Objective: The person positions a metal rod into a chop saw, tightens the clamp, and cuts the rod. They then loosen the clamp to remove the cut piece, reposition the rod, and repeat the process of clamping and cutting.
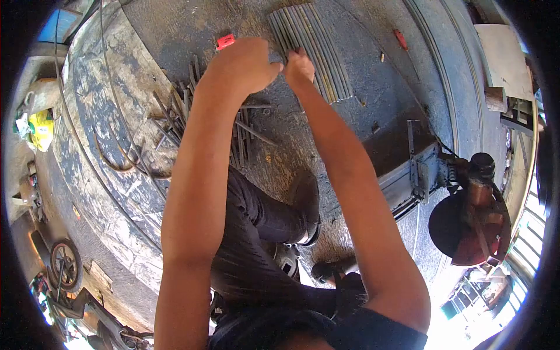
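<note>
Out in front of me, my left hand (pixel 249 63) is bent over with its fingers curled underneath, hidden by its back; I cannot tell what they hold. Just past its knuckles shows a red object with black marking (pixel 226 41). My right hand (pixel 300 65) is closed at the left edge of a row of metal rods (pixel 318 52), gripping the outermost rod. These rods lie side by side on the dark floor. Both hands are close together, the left thumb pointing at the right fingers.
Loose metal bars (pixel 242 137) lie in a heap below my left forearm. A cut-off saw (pixel 475 216) with a large disc stands at right, beside a metal frame (pixel 408 175). A red-handled tool (pixel 401 39) lies beyond the rods. A motorcycle (pixel 76 291) is at lower left.
</note>
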Demonstrator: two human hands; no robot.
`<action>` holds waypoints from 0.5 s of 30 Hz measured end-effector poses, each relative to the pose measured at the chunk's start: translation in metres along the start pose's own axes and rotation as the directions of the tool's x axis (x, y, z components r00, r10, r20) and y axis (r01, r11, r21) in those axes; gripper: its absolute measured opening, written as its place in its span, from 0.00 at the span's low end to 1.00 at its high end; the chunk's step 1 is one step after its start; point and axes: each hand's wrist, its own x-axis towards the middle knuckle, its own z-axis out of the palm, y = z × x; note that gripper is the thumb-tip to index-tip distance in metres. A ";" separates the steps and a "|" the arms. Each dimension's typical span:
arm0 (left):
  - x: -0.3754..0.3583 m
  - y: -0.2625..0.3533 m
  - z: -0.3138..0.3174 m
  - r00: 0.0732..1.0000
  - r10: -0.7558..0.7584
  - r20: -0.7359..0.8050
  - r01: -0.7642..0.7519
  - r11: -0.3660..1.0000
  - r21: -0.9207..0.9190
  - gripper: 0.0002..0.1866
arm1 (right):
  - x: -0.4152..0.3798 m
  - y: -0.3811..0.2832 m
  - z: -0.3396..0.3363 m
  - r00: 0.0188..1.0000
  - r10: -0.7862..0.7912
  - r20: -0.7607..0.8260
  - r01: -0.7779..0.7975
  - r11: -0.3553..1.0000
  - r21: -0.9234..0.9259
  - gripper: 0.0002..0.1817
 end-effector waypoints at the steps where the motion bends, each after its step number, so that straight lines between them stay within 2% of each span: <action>1: 0.000 0.002 0.000 1.000 -0.005 0.005 0.005 1.000 0.001 0.32 | -0.005 -0.001 -0.002 0.998 -0.007 0.058 0.009 0.999 -0.045 0.09; 3: 0.001 0.006 -0.001 1.000 -0.001 0.013 0.001 1.000 0.004 0.33 | -0.011 -0.001 -0.005 0.994 -0.002 0.112 0.012 0.996 -0.090 0.09; 5: 0.008 0.006 -0.004 0.990 0.000 0.141 -0.003 1.000 0.020 0.35 | -0.016 -0.002 -0.010 0.998 0.040 0.038 -0.040 0.999 0.007 0.09; 9: 0.006 0.014 -0.004 0.992 0.015 0.125 -0.020 0.999 0.035 0.37 | -0.052 -0.016 -0.041 0.996 0.068 0.058 -0.074 0.991 0.112 0.10; 11: -0.001 0.022 -0.010 0.997 0.046 0.056 -0.046 0.999 -0.010 0.28 | -0.087 -0.015 -0.051 0.999 0.020 -0.029 -0.008 0.926 0.378 0.11; 13: -0.004 0.030 -0.012 0.995 0.066 0.068 -0.067 0.998 0.018 0.29 | -0.130 -0.008 -0.068 0.992 0.014 -0.123 0.057 0.829 0.556 0.10; 15: -0.006 0.038 -0.010 0.993 0.090 0.079 -0.094 0.995 0.045 0.30 | -0.182 -0.004 -0.099 0.990 0.109 -0.091 -0.023 0.758 0.652 0.09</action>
